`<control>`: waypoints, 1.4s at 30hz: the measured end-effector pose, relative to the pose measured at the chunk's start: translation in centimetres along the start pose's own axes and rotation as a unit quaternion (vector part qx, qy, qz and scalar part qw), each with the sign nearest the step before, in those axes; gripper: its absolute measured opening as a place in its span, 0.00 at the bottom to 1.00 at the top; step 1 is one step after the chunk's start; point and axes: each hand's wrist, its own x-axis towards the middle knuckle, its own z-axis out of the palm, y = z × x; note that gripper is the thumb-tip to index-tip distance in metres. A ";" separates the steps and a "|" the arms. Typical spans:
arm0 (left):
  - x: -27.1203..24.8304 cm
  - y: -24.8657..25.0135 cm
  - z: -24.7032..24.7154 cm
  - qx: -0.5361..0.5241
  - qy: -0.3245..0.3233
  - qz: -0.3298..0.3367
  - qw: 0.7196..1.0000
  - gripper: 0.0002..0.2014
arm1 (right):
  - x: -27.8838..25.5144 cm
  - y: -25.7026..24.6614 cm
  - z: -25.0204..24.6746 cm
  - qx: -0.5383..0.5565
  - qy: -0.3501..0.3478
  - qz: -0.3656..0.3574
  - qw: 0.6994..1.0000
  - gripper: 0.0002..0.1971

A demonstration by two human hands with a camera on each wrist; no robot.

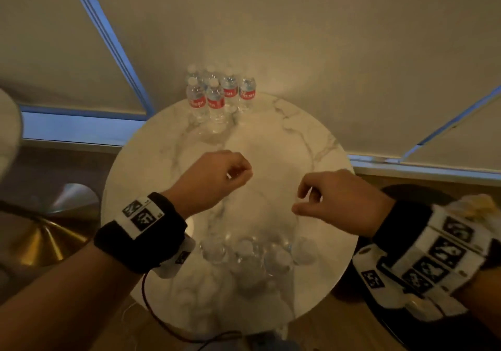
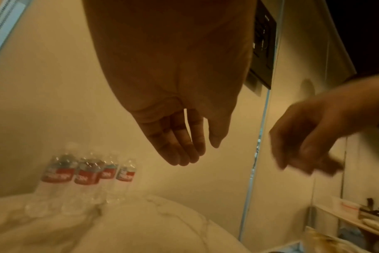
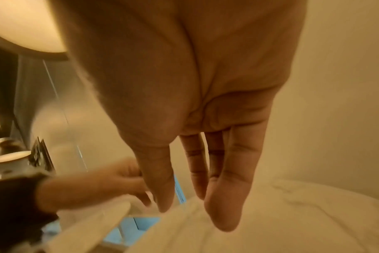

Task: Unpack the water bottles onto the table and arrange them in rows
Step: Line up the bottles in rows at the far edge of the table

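Several clear water bottles with red labels [image 1: 219, 95] stand upright in two short rows at the far edge of the round marble table [image 1: 284, 144]; the left wrist view shows them too [image 2: 86, 172]. A blurred cluster of clear bottles [image 1: 252, 255], seen from above, sits near the table's front edge. My left hand [image 1: 219, 174] hovers over the table's middle with loosely curled fingers [image 2: 184, 147] and holds nothing. My right hand [image 1: 320, 198] hovers beside it, a little to the right, its fingers [image 3: 225, 196] relaxed and empty.
A gold stool base [image 1: 40, 236] stands on the floor to the left. A dark round object [image 1: 412, 196] sits right of the table. Window blinds close off the back. A thin cable [image 1: 162, 323] hangs from my left wrist. A shelf [image 2: 357, 220] stands at the right.
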 end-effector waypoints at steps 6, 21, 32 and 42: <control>-4.7 5.7 7.5 0.051 -0.118 0.025 0.991 0.13 | -0.5 5.7 9.7 -0.063 -0.046 0.001 0.997 0.20; -2.9 6.2 10.5 0.144 -0.264 -0.002 0.954 0.16 | 1.3 6.3 9.1 -0.017 0.003 -0.017 1.000 0.13; 11.8 -1.5 -4.3 0.091 -0.122 0.038 0.988 0.15 | 14.7 1.0 -2.6 0.009 0.081 0.027 0.996 0.14; 26.5 -11.6 -7.4 0.148 -0.122 0.018 0.981 0.14 | 31.5 -2.0 -7.0 0.029 0.120 0.053 0.991 0.16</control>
